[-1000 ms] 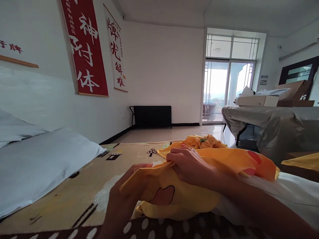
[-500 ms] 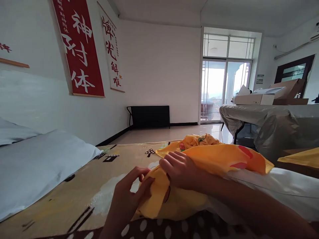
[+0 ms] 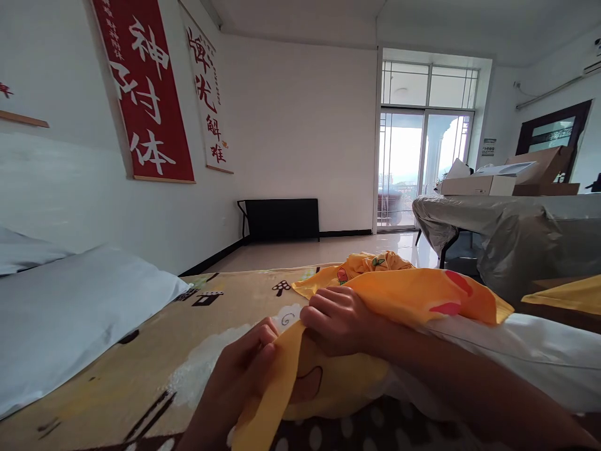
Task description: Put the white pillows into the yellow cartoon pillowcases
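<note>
A yellow pillowcase [image 3: 404, 294] with red and green prints lies over a white pillow [image 3: 539, 363] on the patterned bed cover [image 3: 141, 369]. My left hand [image 3: 239, 376] is closed, pinching the near edge of the yellow pillowcase low in the middle. My right hand [image 3: 335, 319] is closed too, its fingers curled over the same edge just above and to the right. The cloth hangs as a narrow band between the two hands.
A white pillow [image 3: 70, 313] lies at the left against the wall. Red and white banners [image 3: 141, 94] hang above it. A table under a grey cover [image 3: 511, 232] with cardboard boxes [image 3: 507, 178] stands at the right. A glass door [image 3: 422, 169] is at the back.
My left hand has drawn the pillowcase's edge down and toward me, so the cloth now forms a narrow strip. My right hand has kept its grip and barely moved.
</note>
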### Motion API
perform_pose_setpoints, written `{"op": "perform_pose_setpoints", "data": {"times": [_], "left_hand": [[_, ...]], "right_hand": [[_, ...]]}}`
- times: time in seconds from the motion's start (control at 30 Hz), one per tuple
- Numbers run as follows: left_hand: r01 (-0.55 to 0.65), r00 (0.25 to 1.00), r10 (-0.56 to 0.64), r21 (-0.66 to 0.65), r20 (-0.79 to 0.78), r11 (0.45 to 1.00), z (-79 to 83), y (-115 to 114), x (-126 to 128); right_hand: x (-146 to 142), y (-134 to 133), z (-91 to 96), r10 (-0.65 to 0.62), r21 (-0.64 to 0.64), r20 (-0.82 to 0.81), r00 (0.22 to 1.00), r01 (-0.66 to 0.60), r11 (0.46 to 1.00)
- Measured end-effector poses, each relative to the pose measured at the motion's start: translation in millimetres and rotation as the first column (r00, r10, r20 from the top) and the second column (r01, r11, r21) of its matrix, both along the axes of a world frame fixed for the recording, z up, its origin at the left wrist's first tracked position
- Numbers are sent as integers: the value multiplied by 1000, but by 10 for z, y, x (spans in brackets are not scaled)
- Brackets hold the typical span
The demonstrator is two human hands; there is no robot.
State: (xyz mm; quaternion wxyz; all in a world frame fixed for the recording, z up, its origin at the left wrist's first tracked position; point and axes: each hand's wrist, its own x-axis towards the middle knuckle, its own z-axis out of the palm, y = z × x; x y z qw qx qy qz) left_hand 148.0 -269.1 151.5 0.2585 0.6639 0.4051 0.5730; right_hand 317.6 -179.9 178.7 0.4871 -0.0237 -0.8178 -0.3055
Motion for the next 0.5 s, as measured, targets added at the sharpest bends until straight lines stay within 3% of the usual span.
{"op": "perform_pose_setpoints", "data": {"times": [0.1, 0.2, 0.37, 0.5], "left_hand": [[131, 991, -131, -47, -1, 990, -27, 3, -84], [181, 983, -183, -63, -23, 981, -43, 2, -169], [106, 994, -106, -86, 6, 991, -11, -25, -198], [-23, 1000, 24, -139, 8, 990, 25, -13, -189]], "right_hand": [[-2, -20, 16, 56, 27, -50, 997, -55, 998], [26, -39, 41, 87, 47, -19, 996, -86, 995], [116, 7, 128, -29, 53, 83, 996, 25, 998], [95, -13, 182, -161, 2, 133, 978, 162, 987]]}}
